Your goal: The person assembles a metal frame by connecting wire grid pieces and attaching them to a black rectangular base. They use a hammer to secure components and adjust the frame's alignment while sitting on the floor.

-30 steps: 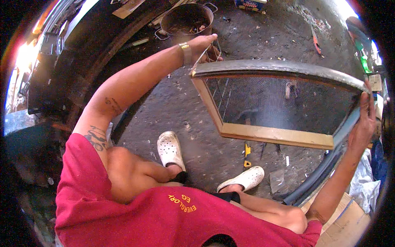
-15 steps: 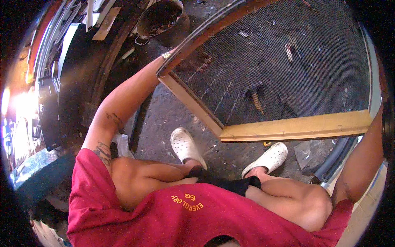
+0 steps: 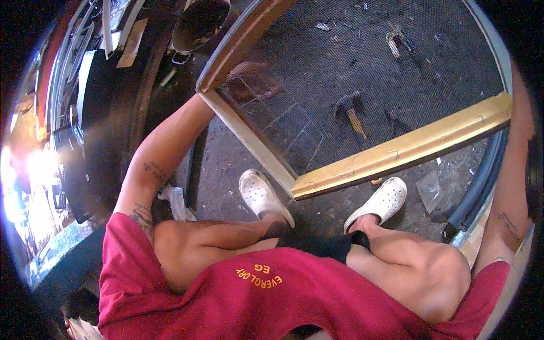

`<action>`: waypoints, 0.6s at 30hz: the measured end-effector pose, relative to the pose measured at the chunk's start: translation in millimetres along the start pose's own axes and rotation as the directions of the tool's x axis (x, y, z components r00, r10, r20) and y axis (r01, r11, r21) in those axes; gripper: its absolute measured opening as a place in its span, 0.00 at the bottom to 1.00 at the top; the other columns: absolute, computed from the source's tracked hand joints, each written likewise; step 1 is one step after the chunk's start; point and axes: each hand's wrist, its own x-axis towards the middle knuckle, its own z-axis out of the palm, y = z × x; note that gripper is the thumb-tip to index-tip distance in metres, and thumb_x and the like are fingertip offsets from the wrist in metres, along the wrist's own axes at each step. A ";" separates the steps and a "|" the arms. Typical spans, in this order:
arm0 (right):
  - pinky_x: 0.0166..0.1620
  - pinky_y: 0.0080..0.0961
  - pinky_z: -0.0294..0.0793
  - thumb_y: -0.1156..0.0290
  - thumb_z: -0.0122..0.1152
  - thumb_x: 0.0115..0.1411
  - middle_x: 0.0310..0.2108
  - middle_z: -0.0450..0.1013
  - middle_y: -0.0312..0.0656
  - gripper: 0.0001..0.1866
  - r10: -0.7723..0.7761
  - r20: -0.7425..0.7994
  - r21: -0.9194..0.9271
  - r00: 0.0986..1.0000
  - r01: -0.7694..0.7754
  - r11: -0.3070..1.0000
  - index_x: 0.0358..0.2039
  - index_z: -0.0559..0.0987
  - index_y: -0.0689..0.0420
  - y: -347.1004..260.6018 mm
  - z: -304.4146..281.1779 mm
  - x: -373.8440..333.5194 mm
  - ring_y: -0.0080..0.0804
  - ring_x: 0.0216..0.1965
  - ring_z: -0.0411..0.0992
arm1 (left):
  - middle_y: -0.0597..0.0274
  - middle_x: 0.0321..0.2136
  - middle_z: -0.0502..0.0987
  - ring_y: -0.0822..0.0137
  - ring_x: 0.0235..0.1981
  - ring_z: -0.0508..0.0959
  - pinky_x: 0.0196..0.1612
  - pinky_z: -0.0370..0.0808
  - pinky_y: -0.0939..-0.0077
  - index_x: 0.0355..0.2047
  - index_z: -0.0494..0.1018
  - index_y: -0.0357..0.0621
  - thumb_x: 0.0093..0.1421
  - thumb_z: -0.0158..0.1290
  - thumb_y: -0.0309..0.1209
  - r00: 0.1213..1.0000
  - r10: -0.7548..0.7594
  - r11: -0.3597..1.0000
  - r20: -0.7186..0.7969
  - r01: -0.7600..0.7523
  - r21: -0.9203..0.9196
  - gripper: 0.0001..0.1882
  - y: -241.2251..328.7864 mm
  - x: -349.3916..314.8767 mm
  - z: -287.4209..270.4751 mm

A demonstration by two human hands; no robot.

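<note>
A wood-framed mesh screen (image 3: 396, 152) hangs tilted above the floor in front of me, its near rail pale yellow with staples along it. My left hand (image 3: 254, 82) shows dimly through the dark mesh, closed at the left side of the frame, holding it from beneath. My right forearm (image 3: 510, 187) runs up along the right side of the frame. The right hand itself is hidden at the dark picture rim, so its fingers do not show. Through the mesh, a hammer (image 3: 355, 116) with a wooden handle is visible on the floor below.
A metal pot (image 3: 198, 25) with debris stands at the upper left, near wooden strips (image 3: 133, 42). Dark tubing (image 3: 476, 195) curves at the right beside a clear plastic bag (image 3: 429, 191). Two white clogs (image 3: 377, 204) on my feet stand under the near rail.
The screen has tilted, its right end rising away from me and its left corner shifting left. Both arms have moved with it.
</note>
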 end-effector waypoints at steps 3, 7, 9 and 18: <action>0.34 0.31 0.75 0.74 0.57 0.54 0.31 0.72 0.53 0.11 -0.055 0.019 0.011 0.998 0.055 0.998 0.39 0.76 0.60 4.2 -7.5 7.5 0.44 0.31 0.76 | 0.40 0.46 0.75 0.53 0.43 0.78 0.48 0.76 0.60 0.50 0.70 0.30 0.69 0.36 0.49 1.000 0.007 1.000 -0.012 -0.007 0.025 0.30 -0.6 -0.1 2.3; 0.37 0.30 0.75 0.73 0.58 0.54 0.35 0.73 0.53 0.14 -0.030 0.003 0.001 1.000 0.030 1.000 0.41 0.76 0.59 -0.3 -7.5 7.6 0.43 0.35 0.76 | 0.40 0.47 0.75 0.53 0.44 0.78 0.48 0.76 0.60 0.50 0.70 0.31 0.69 0.36 0.48 0.999 0.013 0.999 -0.034 -0.012 0.037 0.29 -0.5 0.9 6.7; 0.39 0.31 0.75 0.70 0.58 0.54 0.37 0.73 0.53 0.15 -0.049 -0.027 -0.006 0.998 0.048 0.999 0.43 0.76 0.60 11.8 -8.2 5.9 0.43 0.37 0.75 | 0.40 0.47 0.75 0.54 0.44 0.78 0.48 0.76 0.61 0.50 0.70 0.31 0.70 0.36 0.48 0.999 0.022 0.999 -0.047 -0.019 0.046 0.29 0.1 0.7 8.1; 0.49 0.33 0.71 0.57 0.59 0.56 0.45 0.72 0.48 0.23 0.018 -0.581 -0.052 0.814 -0.059 0.997 0.48 0.75 0.60 130.0 -87.4 11.2 0.39 0.46 0.72 | 0.40 0.48 0.74 0.55 0.46 0.77 0.49 0.75 0.62 0.50 0.70 0.32 0.70 0.35 0.47 0.961 -0.094 0.995 -0.262 0.086 -0.043 0.28 0.0 5.5 -18.7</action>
